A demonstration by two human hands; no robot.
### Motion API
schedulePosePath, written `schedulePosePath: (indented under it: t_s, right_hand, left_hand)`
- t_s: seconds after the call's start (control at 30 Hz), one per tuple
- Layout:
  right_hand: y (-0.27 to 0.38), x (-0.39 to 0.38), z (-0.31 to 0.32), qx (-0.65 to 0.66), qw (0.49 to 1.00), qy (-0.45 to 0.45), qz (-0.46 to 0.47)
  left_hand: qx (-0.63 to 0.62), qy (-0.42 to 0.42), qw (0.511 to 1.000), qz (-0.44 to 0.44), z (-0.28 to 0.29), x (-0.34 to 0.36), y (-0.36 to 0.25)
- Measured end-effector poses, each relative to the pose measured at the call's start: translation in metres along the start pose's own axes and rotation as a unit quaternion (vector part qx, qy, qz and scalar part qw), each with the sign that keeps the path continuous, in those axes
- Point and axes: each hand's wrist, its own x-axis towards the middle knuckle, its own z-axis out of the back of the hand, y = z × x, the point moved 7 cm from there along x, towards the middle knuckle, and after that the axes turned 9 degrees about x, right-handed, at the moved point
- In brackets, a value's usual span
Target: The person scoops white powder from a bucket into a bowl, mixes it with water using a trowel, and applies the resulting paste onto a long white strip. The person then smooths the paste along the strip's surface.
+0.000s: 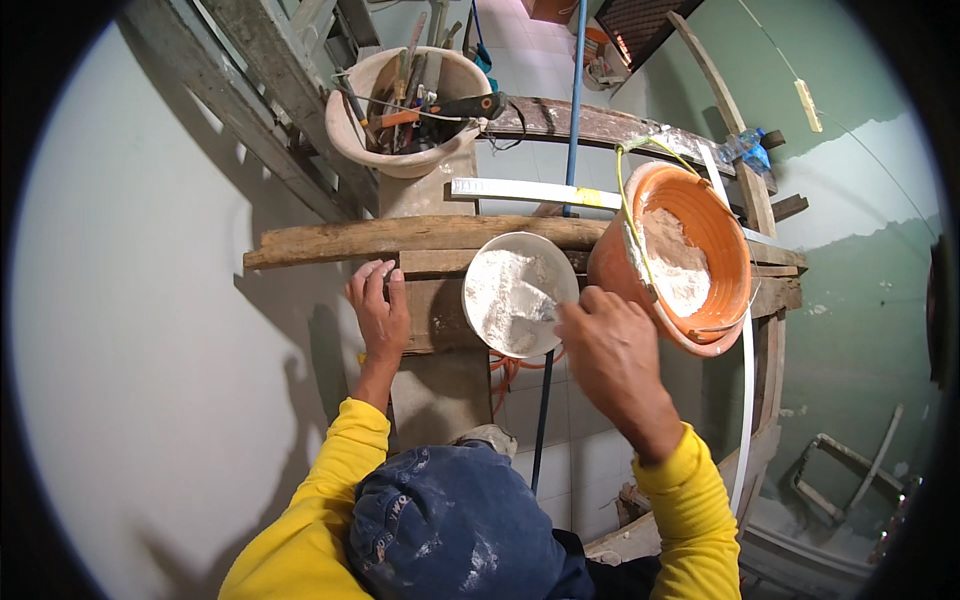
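Note:
My right hand (pixel 610 350) grips a metal scraper (pixel 537 304), its blade in white powder inside a small white bucket (pixel 516 348). This bucket sits on wooden planks (pixel 430 318). My left hand (pixel 378 312) rests open at the planks' left end, fingers apart, holding nothing. Just right of the white bucket stands a larger orange bucket (pixel 612 262) with powder in it and a yellow-green wire on its handle.
A pale bucket of tools (pixel 350 120) stands at the back left beside timber beams (pixel 270 90). A white straightedge (pixel 530 192), blue pole (pixel 576 110) and plastic bottle (pixel 750 150) lie or stand behind. A green-and-white wall (pixel 850 270) is at right, orange cable (pixel 505 375) below the planks.

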Motion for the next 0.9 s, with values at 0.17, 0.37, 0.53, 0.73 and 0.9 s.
schedulePosePath:
  t_s: [0.17,0.37,0.53,0.73,0.9]
  right_hand:
    - [-0.032,-0.025,0.099,0.023,0.987,-0.120,-0.105]
    - [-0.159,-0.035,0.117,-0.189,0.969,-0.100,-0.122]
    - [-0.224,-0.018,0.041,-0.257,0.962,0.014,-0.096]
    - [-0.246,-0.010,0.003,-0.130,0.981,0.060,-0.133]
    - [-0.247,-0.011,0.000,-0.062,0.991,0.022,-0.119]
  left_hand:
    - [-0.005,-0.006,1.000,0.011,0.005,-0.001,0.009]
    - [-0.006,-0.010,1.000,-0.011,-0.001,0.001,0.002]
    - [-0.002,0.000,1.000,-0.010,-0.006,-0.001,0.002]
    - [-0.001,0.023,1.000,-0.006,-0.005,0.000,0.008]
    - [0.006,0.021,1.000,-0.017,-0.004,-0.001,0.005]
